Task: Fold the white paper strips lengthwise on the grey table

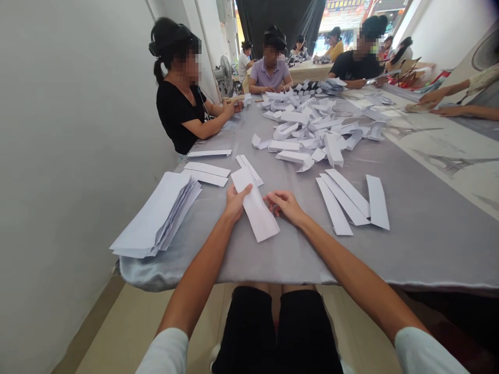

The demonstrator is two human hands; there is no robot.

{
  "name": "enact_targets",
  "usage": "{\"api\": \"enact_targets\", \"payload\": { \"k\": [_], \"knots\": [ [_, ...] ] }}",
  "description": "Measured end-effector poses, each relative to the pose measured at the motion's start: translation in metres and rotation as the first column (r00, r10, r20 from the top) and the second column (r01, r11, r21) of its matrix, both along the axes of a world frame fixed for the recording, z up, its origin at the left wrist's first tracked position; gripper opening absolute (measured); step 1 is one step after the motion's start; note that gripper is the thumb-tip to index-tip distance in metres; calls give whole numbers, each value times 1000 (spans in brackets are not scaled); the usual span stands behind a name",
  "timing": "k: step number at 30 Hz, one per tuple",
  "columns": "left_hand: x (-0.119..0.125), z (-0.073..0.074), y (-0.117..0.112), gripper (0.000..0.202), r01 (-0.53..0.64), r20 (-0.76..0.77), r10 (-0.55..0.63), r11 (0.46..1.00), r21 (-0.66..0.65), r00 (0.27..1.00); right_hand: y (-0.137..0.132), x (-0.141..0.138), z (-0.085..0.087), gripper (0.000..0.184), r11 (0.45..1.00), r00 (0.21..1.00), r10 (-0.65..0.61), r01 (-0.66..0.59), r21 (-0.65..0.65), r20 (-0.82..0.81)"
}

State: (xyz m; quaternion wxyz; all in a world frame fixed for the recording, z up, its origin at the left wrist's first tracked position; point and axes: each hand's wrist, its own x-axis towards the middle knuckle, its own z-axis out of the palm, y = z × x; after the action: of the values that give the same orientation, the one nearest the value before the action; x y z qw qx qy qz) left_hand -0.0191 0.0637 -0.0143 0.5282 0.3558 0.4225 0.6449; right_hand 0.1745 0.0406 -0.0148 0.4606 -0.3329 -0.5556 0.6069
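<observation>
From afar I log: one worktop [424,249], grey-clothed; one heap of folded papers [290,118], toward its far side; one paper stack [150,210], near-left corner; loose strips [343,200], on the right; one folded paper [259,210], slanting at the near side; right hand [287,206], curled just beside that paper (whether its grip closes on anything, I cannot tell); left hand [236,203], grip pinching the folded paper, thumb uppermost.

fan [225,72] set beyond the table's [351,265] far left corner, dark curtain [288,18] hung behind, person in black [177,109] seen at the left edge, person in lilac [268,77] at the far edge
</observation>
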Motion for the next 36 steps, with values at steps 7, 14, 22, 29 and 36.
{"api": "enact_targets", "payload": {
  "k": [7,14,22,29,36],
  "knots": [
    [8,5,-15,68,352,-112,-355,935,-41,928,-1,-6,1,59,993,993,-106,103,-56,-51],
    [5,9,-17,68,463,-332,-444,886,-22,832,0,-4,5,60,980,985,-140,123,-154,-103],
    [3,16,-23,78,645,-386,-640,752,-137,664,5,0,-2,57,977,968,-181,157,-142,-173],
    [3,19,-25,88,653,-441,-650,738,-173,618,14,9,-5,50,913,892,-408,390,-121,-194],
    [5,24,-28,106,609,-441,-613,774,-170,656,15,13,-1,39,866,850,-499,488,-105,-167]
  ]
}}
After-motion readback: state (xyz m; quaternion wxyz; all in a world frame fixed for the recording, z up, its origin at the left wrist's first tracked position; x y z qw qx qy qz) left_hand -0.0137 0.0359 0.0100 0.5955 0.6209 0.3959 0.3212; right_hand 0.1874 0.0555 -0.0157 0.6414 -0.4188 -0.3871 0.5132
